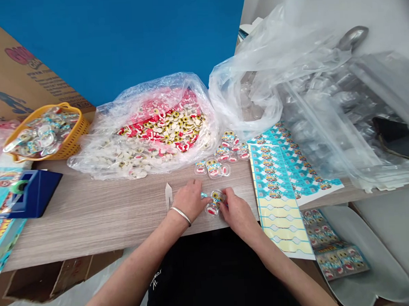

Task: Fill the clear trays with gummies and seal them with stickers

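Observation:
My right hand [239, 213] pinches the edge of a small clear plastic case [212, 209] near the table's front edge. Inside the case I see a yellow-rimmed eyeball piece and a red-and-white mouth piece. On the other side, my left hand [189, 200], with a silver bangle at the wrist, has its fingers curled around a blue label strip [204, 195] that reaches the case. Just beyond both hands lie several similar labelled cases [214, 168]. To the right are sheets of blue labels [269, 168], the front one partly peeled to its yellow backing.
A large clear bag [149, 151] of eyeball and mouth pieces sits at the back. A yellow basket [82, 132] and a blue tape dispenser [44, 191] stand left. A pointed blade-like strip [169, 196] lies by my left hand. At right is a bin [313, 138] of clear cases.

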Demonstrator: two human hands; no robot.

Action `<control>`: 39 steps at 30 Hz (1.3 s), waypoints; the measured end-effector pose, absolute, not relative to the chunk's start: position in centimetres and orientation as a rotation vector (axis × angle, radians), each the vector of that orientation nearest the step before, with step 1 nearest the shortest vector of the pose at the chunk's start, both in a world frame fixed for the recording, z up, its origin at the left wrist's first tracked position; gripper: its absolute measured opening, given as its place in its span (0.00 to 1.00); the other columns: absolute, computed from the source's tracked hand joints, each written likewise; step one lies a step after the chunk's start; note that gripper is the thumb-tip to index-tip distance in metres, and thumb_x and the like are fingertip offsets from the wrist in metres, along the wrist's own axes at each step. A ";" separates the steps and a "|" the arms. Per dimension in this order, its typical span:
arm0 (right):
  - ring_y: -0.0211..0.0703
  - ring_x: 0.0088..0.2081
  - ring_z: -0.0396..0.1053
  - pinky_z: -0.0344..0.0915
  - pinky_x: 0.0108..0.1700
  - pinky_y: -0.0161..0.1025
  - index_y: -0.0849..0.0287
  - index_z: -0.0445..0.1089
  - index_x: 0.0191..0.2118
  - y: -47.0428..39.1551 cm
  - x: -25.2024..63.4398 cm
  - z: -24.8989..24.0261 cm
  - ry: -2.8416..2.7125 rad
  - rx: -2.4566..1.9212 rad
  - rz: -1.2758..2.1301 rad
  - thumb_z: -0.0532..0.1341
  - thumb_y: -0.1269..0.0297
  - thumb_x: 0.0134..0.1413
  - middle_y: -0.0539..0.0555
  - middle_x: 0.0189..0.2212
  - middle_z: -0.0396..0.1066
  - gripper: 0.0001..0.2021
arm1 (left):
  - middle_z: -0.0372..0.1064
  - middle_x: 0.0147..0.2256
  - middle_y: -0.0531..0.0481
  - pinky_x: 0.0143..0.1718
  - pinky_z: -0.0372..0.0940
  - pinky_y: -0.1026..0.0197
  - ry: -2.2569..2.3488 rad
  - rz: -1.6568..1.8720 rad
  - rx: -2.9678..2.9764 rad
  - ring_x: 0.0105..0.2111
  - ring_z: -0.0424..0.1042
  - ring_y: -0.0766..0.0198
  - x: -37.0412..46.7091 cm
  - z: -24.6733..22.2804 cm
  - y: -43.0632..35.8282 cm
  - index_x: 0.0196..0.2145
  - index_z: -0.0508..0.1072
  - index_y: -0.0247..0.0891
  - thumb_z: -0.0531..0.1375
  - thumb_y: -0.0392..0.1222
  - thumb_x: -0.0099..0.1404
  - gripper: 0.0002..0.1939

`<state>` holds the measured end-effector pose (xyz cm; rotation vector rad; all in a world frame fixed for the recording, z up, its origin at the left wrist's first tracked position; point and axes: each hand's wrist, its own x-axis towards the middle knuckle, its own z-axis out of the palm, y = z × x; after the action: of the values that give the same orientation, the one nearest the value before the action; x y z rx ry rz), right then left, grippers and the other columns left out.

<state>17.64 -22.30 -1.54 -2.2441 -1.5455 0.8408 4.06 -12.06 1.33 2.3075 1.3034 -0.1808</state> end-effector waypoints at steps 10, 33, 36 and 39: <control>0.48 0.36 0.74 0.56 0.34 0.37 0.57 0.62 0.46 -22.6 13.7 -0.6 -1.800 -2.045 1.110 0.57 0.68 0.58 0.54 0.34 0.75 0.11 | 0.77 0.31 0.45 0.37 0.64 0.57 1.582 -0.006 1.443 0.33 0.75 0.55 -7.6 0.1 -22.4 0.32 0.77 0.39 0.60 0.56 0.60 0.17; 0.27 0.17 0.50 0.43 0.18 0.29 0.59 0.66 0.28 -23.6 14.5 0.4 -0.960 -1.263 1.745 0.65 0.51 0.52 0.45 0.21 0.64 0.16 | 0.72 0.22 0.52 0.26 0.66 0.67 1.230 0.879 0.552 0.23 0.69 0.70 -4.2 3.2 -21.9 0.31 0.76 0.34 0.71 0.46 0.51 0.15; 0.25 0.16 0.49 0.38 0.17 0.29 0.59 0.65 0.28 -23.7 15.3 1.0 -0.751 -1.113 1.882 0.68 0.52 0.50 0.46 0.22 0.67 0.17 | 0.71 0.22 0.52 0.26 0.64 0.67 1.093 0.848 0.538 0.22 0.67 0.71 -3.2 4.1 -21.9 0.28 0.76 0.34 0.70 0.45 0.53 0.12; 0.24 0.16 0.48 0.35 0.16 0.28 0.61 0.67 0.30 -23.7 15.8 1.1 -0.665 -0.961 1.994 0.70 0.54 0.48 0.46 0.20 0.67 0.17 | 0.71 0.22 0.51 0.25 0.63 0.68 0.978 0.748 0.528 0.22 0.66 0.71 -2.3 4.8 -22.0 0.26 0.76 0.34 0.70 0.45 0.54 0.11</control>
<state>15.80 -23.68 1.10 -0.9613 -0.6650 1.9944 -2.31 -22.00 4.82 0.5279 0.9776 0.7485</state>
